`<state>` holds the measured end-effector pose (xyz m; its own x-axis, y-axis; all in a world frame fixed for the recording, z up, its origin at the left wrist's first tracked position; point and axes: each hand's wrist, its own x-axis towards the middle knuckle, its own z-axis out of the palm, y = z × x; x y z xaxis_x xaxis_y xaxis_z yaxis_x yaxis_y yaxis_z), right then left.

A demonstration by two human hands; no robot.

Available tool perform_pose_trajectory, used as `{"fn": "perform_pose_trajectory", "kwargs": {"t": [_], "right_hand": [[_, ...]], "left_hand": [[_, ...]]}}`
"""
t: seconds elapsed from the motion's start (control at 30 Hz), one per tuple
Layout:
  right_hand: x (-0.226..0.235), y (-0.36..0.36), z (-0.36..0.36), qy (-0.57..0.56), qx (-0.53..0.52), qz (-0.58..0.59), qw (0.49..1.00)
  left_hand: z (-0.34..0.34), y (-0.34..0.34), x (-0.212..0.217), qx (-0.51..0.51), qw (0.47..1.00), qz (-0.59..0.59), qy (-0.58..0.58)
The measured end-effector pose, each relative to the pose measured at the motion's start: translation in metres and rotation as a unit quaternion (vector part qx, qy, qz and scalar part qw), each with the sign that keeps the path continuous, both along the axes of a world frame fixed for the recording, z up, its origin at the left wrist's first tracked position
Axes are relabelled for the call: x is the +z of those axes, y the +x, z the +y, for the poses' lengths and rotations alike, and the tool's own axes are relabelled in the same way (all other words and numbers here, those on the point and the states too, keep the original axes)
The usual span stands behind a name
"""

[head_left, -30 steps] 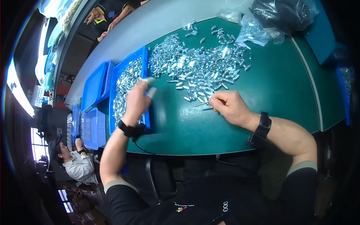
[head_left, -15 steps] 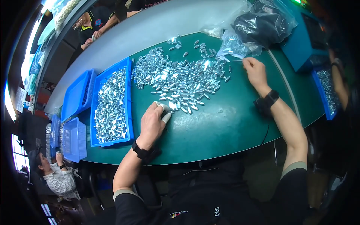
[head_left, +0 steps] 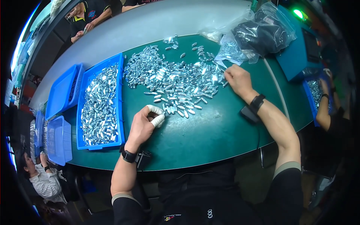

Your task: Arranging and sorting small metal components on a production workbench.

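Note:
On the green mat (head_left: 210, 138) lies a wide heap of small shiny, elongated metal pieces (head_left: 183, 84). My left hand (head_left: 142, 123), with white covers on its thumb and a finger, pinches at the near left edge of the heap. Whatever is between those fingertips is too small to make out. My right hand (head_left: 240, 82) is closed on a thin pointed tool (head_left: 221, 68) at the heap's right edge. Its exact kind does not show. Left of the heap, a blue tray (head_left: 122, 101) holds many similar metal pieces.
Farther left stand another blue tray (head_left: 62, 92) and a blue basket (head_left: 60, 138). Clear plastic bags (head_left: 258, 32), one with dark contents, lie at the back right beside a teal machine (head_left: 296, 48). Co-workers sit across the table, at the left and at the far right.
My right hand has moved left and nearer, bringing the thin tool to the heap's right edge. My left hand remains pinched by the near pieces. The whole view has shifted slightly.

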<state>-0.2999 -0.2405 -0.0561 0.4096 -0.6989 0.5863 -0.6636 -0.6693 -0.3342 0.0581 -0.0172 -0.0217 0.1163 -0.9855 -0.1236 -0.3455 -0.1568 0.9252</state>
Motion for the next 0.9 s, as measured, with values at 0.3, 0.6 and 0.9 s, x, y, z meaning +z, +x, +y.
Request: {"fn": "perform_pose_trajectory", "kwargs": {"t": [0.3, 0.6, 0.9], "right_hand": [[-0.007, 0.075, 0.031, -0.035, 0.034, 0.011, 0.999], [0.014, 0.088, 0.032, -0.011, 0.032, 0.043, 0.998], [0.027, 0.048, -0.074, -0.038, -0.091, 0.139, 0.985]], "left_hand": [[-0.005, 0.0, -0.004, -0.006, 1.0, 0.023, -0.004], [-0.003, 0.01, -0.008, 0.014, 0.998, 0.061, -0.011], [-0.002, 0.003, -0.013, 0.01, 0.996, 0.081, -0.024]]}}
